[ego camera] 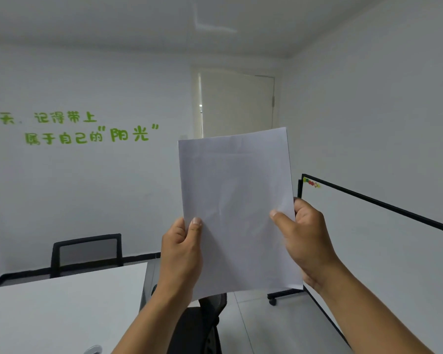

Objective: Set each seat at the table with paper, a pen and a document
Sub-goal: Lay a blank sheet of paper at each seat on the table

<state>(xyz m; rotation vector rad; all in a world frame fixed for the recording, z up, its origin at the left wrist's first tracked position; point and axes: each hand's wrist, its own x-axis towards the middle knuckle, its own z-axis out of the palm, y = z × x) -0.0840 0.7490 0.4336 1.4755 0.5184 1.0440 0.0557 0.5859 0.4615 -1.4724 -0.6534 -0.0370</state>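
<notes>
I hold a stack of white paper (237, 208) upright in front of me, well above the table. My left hand (182, 254) pinches its lower left edge, thumb on the front. My right hand (304, 238) grips the lower right edge the same way. The sheets look blank and slightly creased. The white table (62, 310) lies low at the left, below and left of the paper. No pen is in sight.
A black mesh chair (86, 251) stands at the table's far side; another black chair (202, 325) sits just under my arms at the table's end. A wheeled whiteboard (384, 241) stands at the right. A closed door (237, 106) is ahead.
</notes>
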